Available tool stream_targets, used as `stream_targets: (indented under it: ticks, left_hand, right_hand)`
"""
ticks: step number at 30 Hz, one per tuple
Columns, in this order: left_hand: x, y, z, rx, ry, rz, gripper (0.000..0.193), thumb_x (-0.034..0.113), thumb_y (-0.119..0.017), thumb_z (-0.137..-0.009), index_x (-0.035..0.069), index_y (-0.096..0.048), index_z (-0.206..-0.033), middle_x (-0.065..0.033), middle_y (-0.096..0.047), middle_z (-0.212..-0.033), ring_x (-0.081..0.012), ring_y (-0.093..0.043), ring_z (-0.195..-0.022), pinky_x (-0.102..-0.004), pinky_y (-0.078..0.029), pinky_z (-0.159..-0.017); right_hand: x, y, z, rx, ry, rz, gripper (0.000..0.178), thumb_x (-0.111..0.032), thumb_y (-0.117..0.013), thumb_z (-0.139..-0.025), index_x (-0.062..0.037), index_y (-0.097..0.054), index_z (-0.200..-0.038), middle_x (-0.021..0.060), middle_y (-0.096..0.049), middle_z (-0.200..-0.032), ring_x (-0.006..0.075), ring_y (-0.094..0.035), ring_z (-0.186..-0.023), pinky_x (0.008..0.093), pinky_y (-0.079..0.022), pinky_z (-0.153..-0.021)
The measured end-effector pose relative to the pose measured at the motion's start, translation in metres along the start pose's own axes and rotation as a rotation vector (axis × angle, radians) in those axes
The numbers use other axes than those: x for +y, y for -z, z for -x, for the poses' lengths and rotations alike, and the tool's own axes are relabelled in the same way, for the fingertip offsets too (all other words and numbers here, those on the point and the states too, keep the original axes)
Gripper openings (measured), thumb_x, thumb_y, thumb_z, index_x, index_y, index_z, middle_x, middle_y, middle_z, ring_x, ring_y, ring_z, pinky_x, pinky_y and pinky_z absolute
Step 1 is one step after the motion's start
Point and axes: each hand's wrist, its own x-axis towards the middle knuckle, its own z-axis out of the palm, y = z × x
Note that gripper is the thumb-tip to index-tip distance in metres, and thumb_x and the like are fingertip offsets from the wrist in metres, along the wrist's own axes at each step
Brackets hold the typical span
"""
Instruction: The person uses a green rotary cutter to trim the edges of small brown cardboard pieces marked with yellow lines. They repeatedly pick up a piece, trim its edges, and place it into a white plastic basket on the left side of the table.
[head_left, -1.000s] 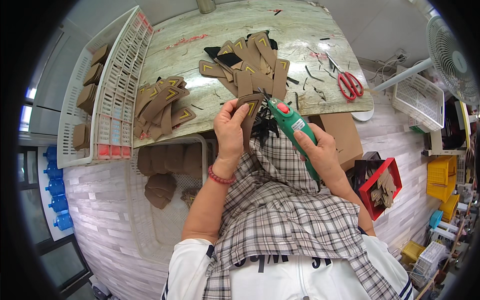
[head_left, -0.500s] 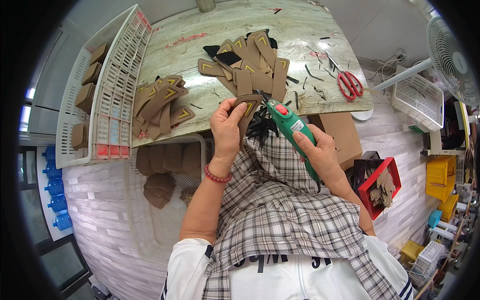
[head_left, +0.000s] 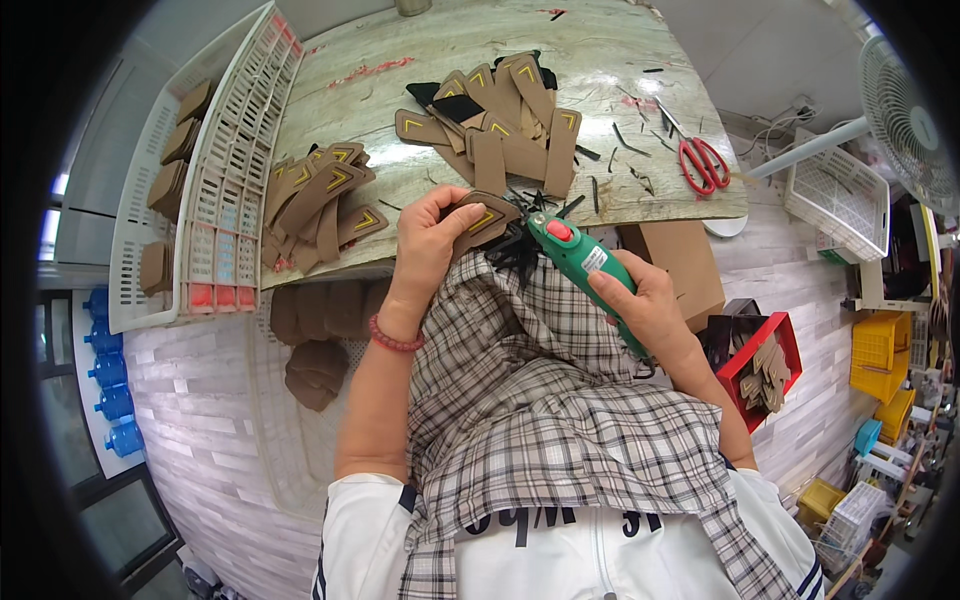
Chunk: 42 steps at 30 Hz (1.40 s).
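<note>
Pinched in my left hand (head_left: 428,245), near the table's front edge, is a brown fabric tab (head_left: 484,220) with a yellow V mark. My right hand (head_left: 645,300) wraps round green handheld electric scissors (head_left: 580,260) with a red button. Their head is beside the tab's right end; whether the blades touch it I cannot tell. Black trimmings (head_left: 514,262) hang below, over my plaid apron (head_left: 570,440). Just beyond my hands lies a pile of similar tabs (head_left: 522,150), some with black ends. Another pile of tabs (head_left: 322,195) lies to the left.
Red-handled scissors (head_left: 704,165) and black scraps lie on the table's (head_left: 400,60) right side. A white crate (head_left: 238,170) with brown pieces stands at left. Below are a white basket (head_left: 300,450) with brown bundles, a cardboard box (head_left: 680,265) and a red box (head_left: 790,345) of pieces.
My left hand has moved slightly left, and the tab has turned from hanging downward to lying more sideways. The electric scissors have shifted slightly left and down with my right hand.
</note>
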Motion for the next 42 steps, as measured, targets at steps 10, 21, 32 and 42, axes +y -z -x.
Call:
stream_targets:
  ticks: [10, 21, 32, 42]
  left_hand:
    - [0.012, 0.017, -0.007, -0.124, 0.012, -0.265, 0.010, 0.004, -0.066, -0.084, -0.004, -0.065, -0.089, 0.0013, -0.062, -0.081, -0.0040, -0.053, -0.074, -0.0192, -0.044, -0.066]
    - [0.018, 0.011, -0.010, -0.251, 0.247, -0.358, 0.008, 0.008, -0.067, -0.084, 0.001, -0.065, -0.083, 0.0058, -0.056, -0.074, -0.0018, -0.046, -0.066, -0.0176, -0.038, -0.059]
    - [0.046, 0.050, -0.030, 0.046, 0.093, -0.377, 0.011, 0.010, -0.068, -0.084, 0.003, -0.068, -0.092, 0.0010, -0.066, -0.082, -0.0058, -0.058, -0.070, -0.0225, -0.047, -0.064]
    - [0.004, 0.025, -0.038, -0.294, -0.838, -1.484, 0.043, -0.004, -0.050, -0.078, 0.011, -0.062, -0.116, -0.0084, -0.057, -0.127, -0.0255, -0.049, -0.123, -0.0416, -0.037, -0.104]
  right_hand:
    - [-0.001, 0.002, -0.001, -0.053, 0.020, 0.091, 0.036, -0.034, -0.068, -0.087, -0.0002, -0.064, -0.101, 0.0041, -0.057, -0.065, 0.0074, -0.052, -0.053, 0.0254, -0.043, -0.050]
    - [-0.011, 0.000, -0.005, -0.049, 0.063, 0.189, 0.037, -0.034, -0.068, -0.086, 0.0006, -0.063, -0.099, 0.0071, -0.059, -0.065, 0.0111, -0.055, -0.057, 0.0281, -0.045, -0.054]
    - [-0.005, -0.006, -0.009, 0.058, 0.005, 0.127, 0.036, -0.032, -0.069, -0.086, 0.0002, -0.064, -0.101, 0.0036, -0.059, -0.065, 0.0085, -0.053, -0.057, 0.0267, -0.043, -0.052]
    - [0.008, -0.002, -0.001, 0.132, -0.043, 0.042, 0.033, -0.029, -0.068, -0.088, 0.0006, -0.065, -0.101, -0.0002, -0.054, -0.062, 0.0055, -0.048, -0.052, 0.0240, -0.039, -0.047]
